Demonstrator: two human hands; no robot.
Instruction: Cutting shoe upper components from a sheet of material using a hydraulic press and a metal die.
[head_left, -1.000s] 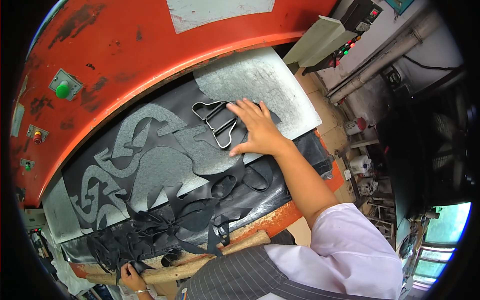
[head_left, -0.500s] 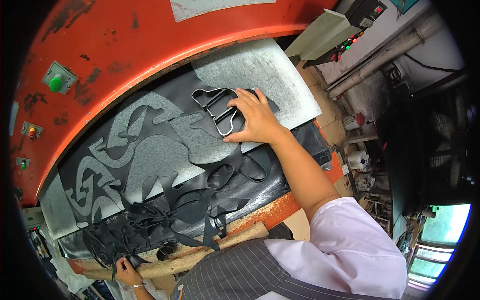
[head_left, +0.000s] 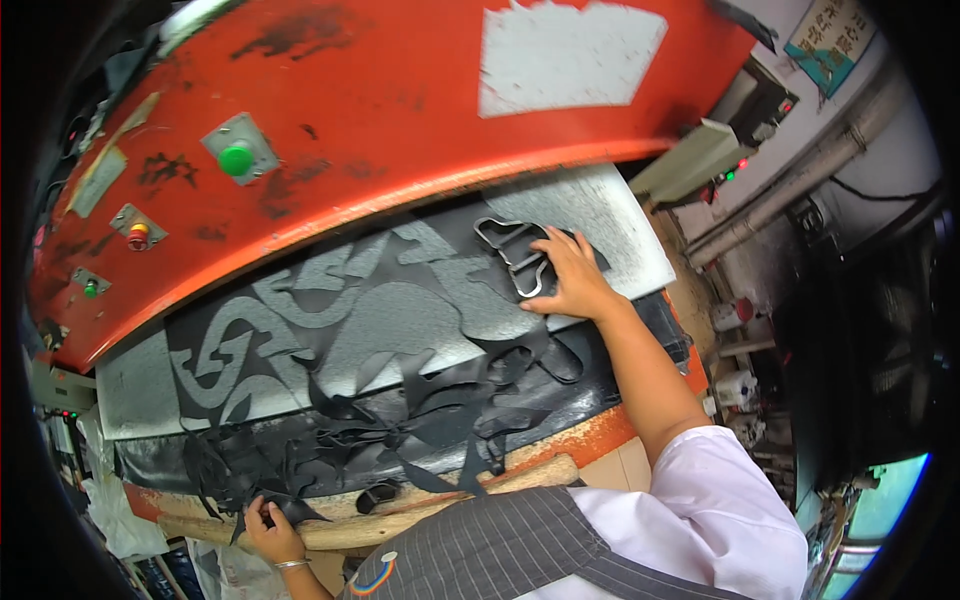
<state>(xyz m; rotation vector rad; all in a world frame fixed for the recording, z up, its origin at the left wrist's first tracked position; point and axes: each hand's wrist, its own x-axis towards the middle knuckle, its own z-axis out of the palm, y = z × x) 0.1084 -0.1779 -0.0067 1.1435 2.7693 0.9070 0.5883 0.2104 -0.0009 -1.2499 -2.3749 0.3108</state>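
Note:
My right hand [head_left: 578, 283] grips the right side of a metal cutting die [head_left: 518, 262], fingers over its far edge and thumb at its near end. The die lies on black sheet material [head_left: 455, 222], which may be leather, on a grey-white cutting board [head_left: 390, 320]. Cut-out shapes in the sheet let the board show through. At the lower left, my left hand [head_left: 277, 538] is closed on a black scrap [head_left: 292, 508] by the board's front edge. Its fingertips are partly hidden.
A heap of black offcuts [head_left: 350, 425] hangs over the dark front ledge, above a wooden bar [head_left: 340, 530]. The red press beam [head_left: 390, 150], with a green button [head_left: 236, 160] and a red button [head_left: 138, 237], spans the far side. A grey control arm [head_left: 690, 160] stands right.
My view has tilted up, showing more of the red beam, so the board sits lower in the picture. My right hand stays on the die and my left hand by the scraps.

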